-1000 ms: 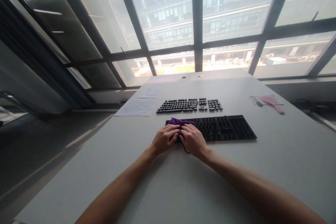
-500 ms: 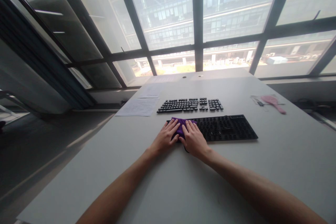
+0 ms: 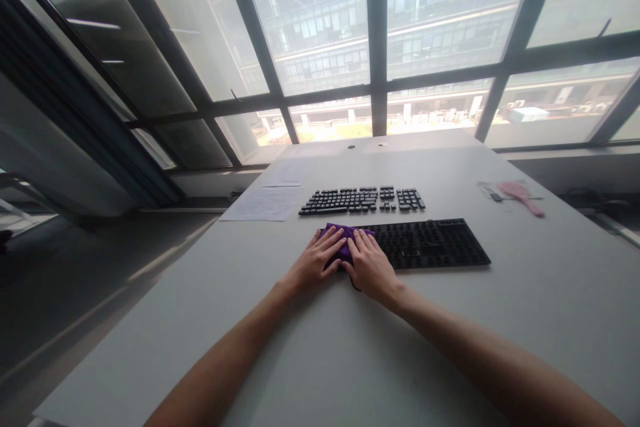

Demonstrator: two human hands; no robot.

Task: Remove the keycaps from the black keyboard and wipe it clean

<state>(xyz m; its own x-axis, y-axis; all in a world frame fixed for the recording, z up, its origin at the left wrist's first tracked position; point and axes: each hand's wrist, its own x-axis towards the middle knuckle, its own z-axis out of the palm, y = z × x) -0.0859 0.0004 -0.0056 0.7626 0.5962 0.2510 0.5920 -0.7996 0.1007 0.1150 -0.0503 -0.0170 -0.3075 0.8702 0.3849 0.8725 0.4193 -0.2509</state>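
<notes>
A black keyboard base, its keycaps off, lies across the white desk. Over its left end a purple cloth is spread. My left hand rests on the left part of the cloth, fingers stretched out and flat. Beside it my right hand presses on the cloth's right part, its fingers also extended. The two hands are close together, thumbs almost meeting. Both cover much of the cloth and the keyboard's left end. Just beyond the base, the loose keycaps sit in keyboard order.
At the right of the desk lie a pink brush-like item with a long handle and a small tool on clear wrapping. Sheets of paper lie at the left. Large windows stand behind the desk.
My left hand has shifted very slightly with the cloth under it. The keyboard base has moved a touch to the left at its right end. Otherwise the scene looks the same.
</notes>
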